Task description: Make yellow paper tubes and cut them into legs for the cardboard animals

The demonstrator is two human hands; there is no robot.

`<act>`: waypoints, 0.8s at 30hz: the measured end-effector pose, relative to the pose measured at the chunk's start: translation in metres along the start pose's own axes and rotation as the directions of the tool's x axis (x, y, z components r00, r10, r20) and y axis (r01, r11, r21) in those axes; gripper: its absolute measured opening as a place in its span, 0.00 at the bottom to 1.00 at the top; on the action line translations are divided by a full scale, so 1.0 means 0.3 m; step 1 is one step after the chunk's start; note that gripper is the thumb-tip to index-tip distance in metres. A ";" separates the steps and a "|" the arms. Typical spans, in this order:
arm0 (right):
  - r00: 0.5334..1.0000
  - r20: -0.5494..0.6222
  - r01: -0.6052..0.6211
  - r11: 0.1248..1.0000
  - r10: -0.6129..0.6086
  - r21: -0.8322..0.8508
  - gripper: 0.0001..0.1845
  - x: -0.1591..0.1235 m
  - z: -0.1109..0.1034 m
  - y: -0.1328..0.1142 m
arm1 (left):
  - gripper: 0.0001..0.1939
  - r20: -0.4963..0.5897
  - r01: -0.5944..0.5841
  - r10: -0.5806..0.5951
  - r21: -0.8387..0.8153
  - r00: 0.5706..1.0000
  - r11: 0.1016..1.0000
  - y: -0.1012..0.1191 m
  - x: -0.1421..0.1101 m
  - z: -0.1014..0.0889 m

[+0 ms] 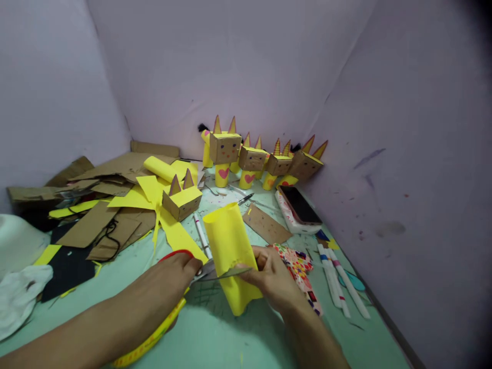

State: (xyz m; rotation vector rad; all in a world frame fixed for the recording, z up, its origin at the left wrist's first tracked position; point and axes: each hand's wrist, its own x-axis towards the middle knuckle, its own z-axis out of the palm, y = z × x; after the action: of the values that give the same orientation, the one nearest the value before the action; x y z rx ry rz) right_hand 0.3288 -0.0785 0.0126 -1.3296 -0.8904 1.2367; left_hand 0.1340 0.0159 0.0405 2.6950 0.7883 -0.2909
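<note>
My left hand (179, 274) is closed around the scissors (205, 270), whose red handle loop shows above my fingers. The blades lie across a curled sheet of yellow paper (228, 233), near its lower part. My right hand (271, 277) pinches the paper's right edge, its thumb beside the blade tip. Below the blades the paper bends toward me. A yellow curved strip with markings (154, 335) runs beneath my left wrist. Just beyond the paper, a small cardboard box head with pointed ears (182, 201) sits on the left.
Several cardboard-headed figures (225, 149) stand along the back wall. Cardboard scraps (119, 169) and yellow paper pile up at left. At right are a phone (300, 205), markers (334, 279) and patterned fabric (295, 264). A cardboard piece (267, 224) lies on the green tabletop (215, 338).
</note>
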 end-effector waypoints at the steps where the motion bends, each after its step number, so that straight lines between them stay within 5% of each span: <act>1: 1.000 -0.009 0.015 1.000 -0.015 -0.016 0.14 -0.001 0.008 -0.003 | 0.29 0.018 0.011 -0.011 0.014 1.000 1.000 0.008 0.001 -0.006; 8: 0.981 -0.132 0.107 0.967 -0.140 -0.230 0.09 -0.005 0.040 -0.010 | 0.28 0.050 0.071 -0.074 0.068 0.996 0.995 0.055 0.002 -0.042; 15: 0.987 -0.139 0.061 0.991 -0.078 -0.120 0.10 -0.005 0.030 -0.008 | 0.27 0.090 0.075 -0.093 0.181 0.992 0.981 0.030 0.000 -0.027; 24: 0.996 -0.085 -0.003 1.000 0.002 -0.008 0.11 -0.012 0.042 -0.008 | 0.20 0.042 0.049 -0.048 -0.037 0.998 0.998 0.002 -0.015 -0.011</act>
State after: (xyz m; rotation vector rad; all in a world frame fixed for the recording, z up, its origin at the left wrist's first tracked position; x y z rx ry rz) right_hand 0.3162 -0.0789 0.0167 -1.3796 -0.8348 1.1706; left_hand 0.1308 0.0144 0.0449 2.6292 0.8399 -0.3386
